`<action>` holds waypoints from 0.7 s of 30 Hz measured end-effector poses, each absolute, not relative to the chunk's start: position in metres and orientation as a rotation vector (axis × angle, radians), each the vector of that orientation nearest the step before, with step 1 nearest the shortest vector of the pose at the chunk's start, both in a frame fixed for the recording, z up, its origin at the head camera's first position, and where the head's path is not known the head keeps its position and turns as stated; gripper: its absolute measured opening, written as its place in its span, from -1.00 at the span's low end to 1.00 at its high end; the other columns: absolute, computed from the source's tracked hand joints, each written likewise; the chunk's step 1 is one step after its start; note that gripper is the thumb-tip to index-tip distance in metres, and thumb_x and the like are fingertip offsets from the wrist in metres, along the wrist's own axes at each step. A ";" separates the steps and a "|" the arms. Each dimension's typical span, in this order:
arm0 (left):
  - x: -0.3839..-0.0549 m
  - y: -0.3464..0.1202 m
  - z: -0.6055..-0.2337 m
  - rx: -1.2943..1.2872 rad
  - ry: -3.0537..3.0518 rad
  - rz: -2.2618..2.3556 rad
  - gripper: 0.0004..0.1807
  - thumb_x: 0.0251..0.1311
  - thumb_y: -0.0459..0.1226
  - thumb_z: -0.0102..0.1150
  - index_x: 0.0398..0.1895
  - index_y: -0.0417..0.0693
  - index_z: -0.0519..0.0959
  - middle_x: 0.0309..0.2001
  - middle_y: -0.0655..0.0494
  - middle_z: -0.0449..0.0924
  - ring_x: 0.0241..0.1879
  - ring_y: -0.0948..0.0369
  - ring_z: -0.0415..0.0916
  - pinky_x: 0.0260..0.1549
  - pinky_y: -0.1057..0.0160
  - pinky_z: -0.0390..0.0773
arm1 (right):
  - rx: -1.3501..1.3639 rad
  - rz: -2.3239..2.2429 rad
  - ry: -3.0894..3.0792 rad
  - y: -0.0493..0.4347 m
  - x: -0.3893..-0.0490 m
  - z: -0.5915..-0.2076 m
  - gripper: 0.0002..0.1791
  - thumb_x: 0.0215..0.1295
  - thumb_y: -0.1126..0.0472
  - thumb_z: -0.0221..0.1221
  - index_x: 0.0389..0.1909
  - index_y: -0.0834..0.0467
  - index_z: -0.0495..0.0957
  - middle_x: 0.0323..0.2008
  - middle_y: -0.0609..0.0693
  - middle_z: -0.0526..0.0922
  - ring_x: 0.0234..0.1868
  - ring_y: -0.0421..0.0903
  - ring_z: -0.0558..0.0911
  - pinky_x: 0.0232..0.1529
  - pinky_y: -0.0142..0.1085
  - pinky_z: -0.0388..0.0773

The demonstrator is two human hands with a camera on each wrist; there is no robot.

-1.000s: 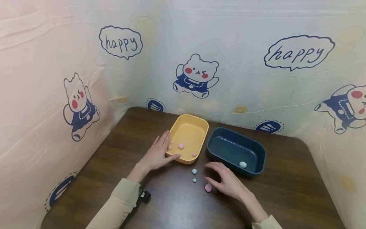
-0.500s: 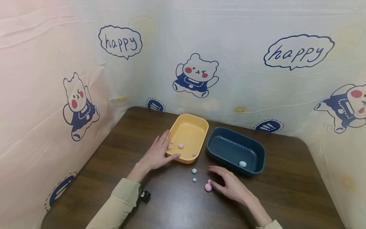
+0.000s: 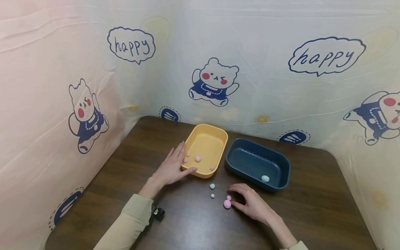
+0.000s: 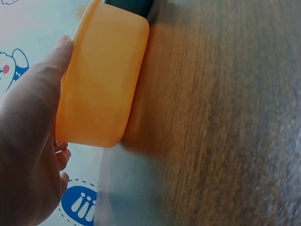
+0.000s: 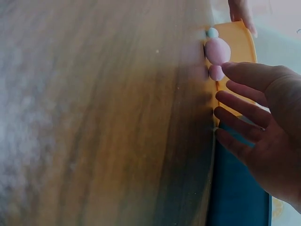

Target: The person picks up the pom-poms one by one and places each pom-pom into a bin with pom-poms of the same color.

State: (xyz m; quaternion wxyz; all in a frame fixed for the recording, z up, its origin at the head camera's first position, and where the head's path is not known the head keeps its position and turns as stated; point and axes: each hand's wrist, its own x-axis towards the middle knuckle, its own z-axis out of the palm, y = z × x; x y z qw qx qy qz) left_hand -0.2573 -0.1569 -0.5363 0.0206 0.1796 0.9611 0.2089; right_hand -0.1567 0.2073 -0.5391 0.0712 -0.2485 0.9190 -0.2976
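Observation:
My left hand rests against the yellow tray, straight fingers along its left side and thumb at the near rim. Several pink balls, including a larger one, lie inside. On the table, a small pink ball sits beside a bigger pink ball. My right hand hovers just right of them, fingers loosely bent and apart, with nothing in its grasp. Its thumb is right at the pink pair in the right wrist view. Two light blue balls lie farther left.
A dark blue tray stands right of the yellow one, behind my right hand, holding a light blue ball. The brown wooden table backs onto a printed curtain on several sides.
My right hand has drawn back slightly to the right and toward me. The small pink ball beside the bigger one has come into view. The left hand has stayed in place.

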 end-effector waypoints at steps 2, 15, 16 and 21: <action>-0.258 -0.157 -0.537 0.561 2.980 0.650 0.40 0.31 0.60 0.01 0.83 -0.15 -0.20 0.85 -0.08 -0.23 0.84 -0.01 -0.17 0.81 -0.17 -0.10 | -0.753 -0.887 2.776 0.207 -0.157 -0.539 -0.57 0.42 0.18 0.47 0.27 0.05 0.70 0.26 -0.06 0.76 0.33 -0.02 0.68 0.42 0.13 0.64; -0.258 -0.159 -0.538 0.574 2.975 0.641 0.41 0.31 0.62 -0.01 0.83 -0.16 -0.22 0.85 -0.08 -0.26 0.85 0.01 -0.20 0.82 -0.17 -0.11 | -0.860 -0.805 2.825 0.201 -0.160 -0.544 -0.70 0.38 0.18 0.50 0.10 -0.02 0.77 0.03 -0.22 0.74 0.09 -0.21 0.62 0.23 -0.06 0.68; -0.259 -0.159 -0.538 0.574 2.974 0.642 0.41 0.31 0.62 -0.01 0.83 -0.16 -0.22 0.85 -0.08 -0.26 0.84 0.01 -0.19 0.82 -0.17 -0.11 | -0.876 -0.810 2.825 0.200 -0.160 -0.545 -0.72 0.38 0.19 0.50 0.08 -0.02 0.77 0.01 -0.22 0.74 0.07 -0.22 0.62 0.21 -0.08 0.68; -0.260 -0.157 -0.540 0.590 2.987 0.652 0.41 0.32 0.61 0.00 0.82 -0.21 -0.20 0.85 -0.13 -0.23 0.84 -0.03 -0.16 0.81 -0.19 -0.10 | -0.932 -0.832 2.833 0.199 -0.161 -0.548 -0.80 0.38 0.24 0.49 -0.03 -0.01 0.78 -0.08 -0.24 0.73 -0.02 -0.26 0.63 0.09 -0.18 0.70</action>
